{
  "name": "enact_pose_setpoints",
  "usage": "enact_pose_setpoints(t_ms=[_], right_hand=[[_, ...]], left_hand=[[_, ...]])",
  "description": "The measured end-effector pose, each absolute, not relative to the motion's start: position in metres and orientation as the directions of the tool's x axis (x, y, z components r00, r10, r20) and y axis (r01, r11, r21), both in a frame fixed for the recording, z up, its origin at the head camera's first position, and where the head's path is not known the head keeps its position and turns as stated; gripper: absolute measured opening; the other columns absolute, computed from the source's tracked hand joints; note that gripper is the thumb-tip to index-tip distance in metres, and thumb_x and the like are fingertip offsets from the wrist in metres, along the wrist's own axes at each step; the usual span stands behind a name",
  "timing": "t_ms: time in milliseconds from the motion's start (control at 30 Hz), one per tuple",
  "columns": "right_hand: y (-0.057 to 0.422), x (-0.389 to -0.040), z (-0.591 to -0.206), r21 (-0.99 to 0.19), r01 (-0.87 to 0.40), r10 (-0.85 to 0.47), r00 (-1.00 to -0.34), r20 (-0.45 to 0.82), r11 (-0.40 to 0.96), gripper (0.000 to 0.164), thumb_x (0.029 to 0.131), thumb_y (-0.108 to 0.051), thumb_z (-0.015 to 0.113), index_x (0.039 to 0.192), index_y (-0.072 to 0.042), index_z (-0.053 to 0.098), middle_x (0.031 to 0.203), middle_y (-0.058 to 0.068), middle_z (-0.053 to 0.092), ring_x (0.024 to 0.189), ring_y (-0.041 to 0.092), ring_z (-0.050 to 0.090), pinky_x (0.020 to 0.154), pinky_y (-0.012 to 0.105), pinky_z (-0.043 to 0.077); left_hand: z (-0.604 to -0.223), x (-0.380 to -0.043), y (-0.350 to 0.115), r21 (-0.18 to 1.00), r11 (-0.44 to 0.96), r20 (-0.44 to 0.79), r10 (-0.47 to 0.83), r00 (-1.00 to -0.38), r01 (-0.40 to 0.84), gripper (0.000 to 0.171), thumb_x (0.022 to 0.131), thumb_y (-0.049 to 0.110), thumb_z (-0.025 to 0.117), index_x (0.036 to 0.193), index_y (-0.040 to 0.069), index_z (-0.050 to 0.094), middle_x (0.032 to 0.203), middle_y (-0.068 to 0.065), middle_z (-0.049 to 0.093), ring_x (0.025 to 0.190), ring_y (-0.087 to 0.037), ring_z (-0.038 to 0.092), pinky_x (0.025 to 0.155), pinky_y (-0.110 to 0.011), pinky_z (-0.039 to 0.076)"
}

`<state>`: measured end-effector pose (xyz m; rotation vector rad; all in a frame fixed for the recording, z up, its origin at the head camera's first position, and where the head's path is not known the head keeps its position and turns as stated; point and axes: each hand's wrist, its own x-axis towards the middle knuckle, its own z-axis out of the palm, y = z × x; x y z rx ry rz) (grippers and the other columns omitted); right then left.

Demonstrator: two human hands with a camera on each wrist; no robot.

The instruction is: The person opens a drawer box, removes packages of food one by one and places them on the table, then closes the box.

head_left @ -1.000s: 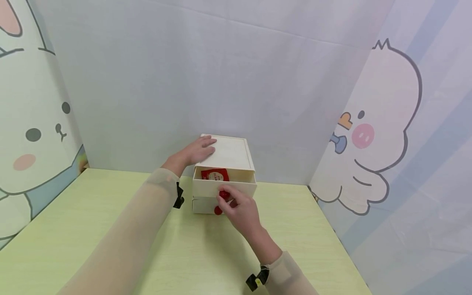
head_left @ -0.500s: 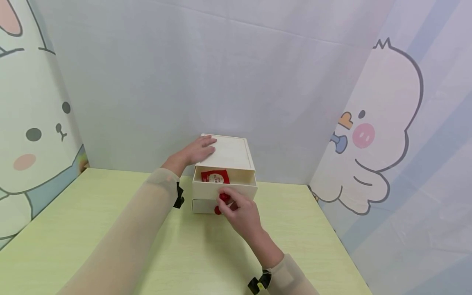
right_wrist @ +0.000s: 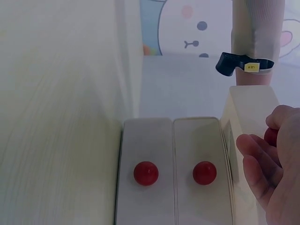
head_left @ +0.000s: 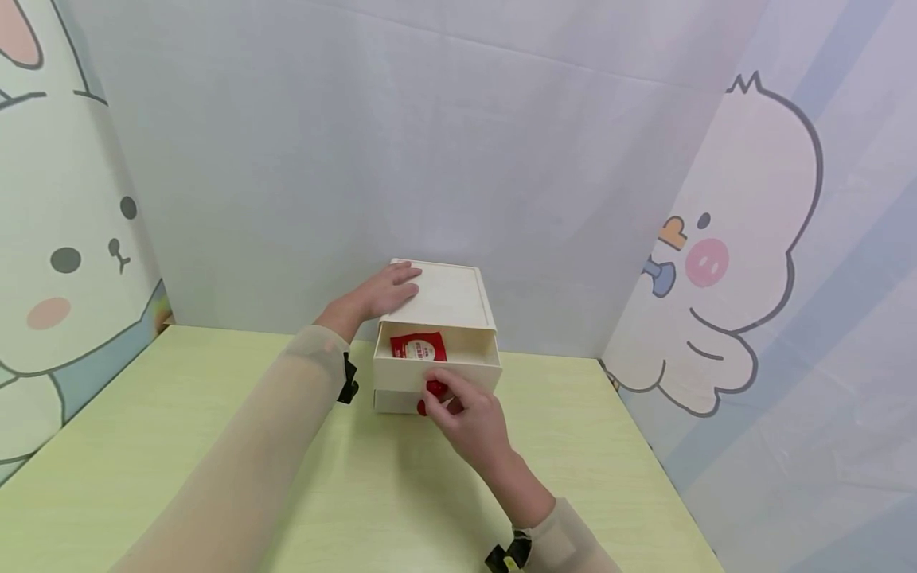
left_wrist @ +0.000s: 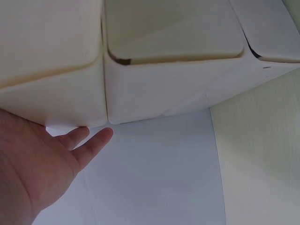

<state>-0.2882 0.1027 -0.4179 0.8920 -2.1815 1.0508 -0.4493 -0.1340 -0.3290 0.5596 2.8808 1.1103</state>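
A small white drawer cabinet (head_left: 454,296) stands against the back wall with its top drawer (head_left: 398,375) partly pulled out. My right hand (head_left: 470,415) pinches that drawer's red knob (head_left: 435,388) between thumb and fingers. Inside the drawer, toward the left, lies a red packet (head_left: 419,347) with a pale printed patch. My left hand (head_left: 374,295) rests on the left edge of the cabinet top, fingers spread over it. In the right wrist view, two lower drawers with red knobs (right_wrist: 205,173) sit closed.
The pale green-yellow tabletop (head_left: 358,493) extends in front of the cabinet and to both sides. A grey-white cloth (head_left: 286,159) hangs close behind it. Cartoon-printed panels (head_left: 752,239) stand at left and right.
The top drawer has slid a little farther out toward me, with my right hand moving back along with it. More of the packet shows. My left hand stays put.
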Motion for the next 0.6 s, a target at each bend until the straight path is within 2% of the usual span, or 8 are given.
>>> enact_pose_setpoints(t_ms=[600], right_hand=[[0.1062,-0.2783,-0.4173,-0.416,-0.776,-0.355,-0.601,0.716,0.474,0.022,0.095,-0.007,0.084,0.116,-0.011,0.079,0.093,0.002,0.081,0.072,0.004,0.068,0.064,0.014,0.059]], left_hand=[[-0.3285,-0.4481,-0.1328,0.643,0.691,0.128,0.327,-0.936,0.329,0.064,0.116,0.040,0.035,0.173,0.012,0.035,0.186,-0.015,0.013,0.173,-0.041,0.007,0.138,-0.065,0.009]])
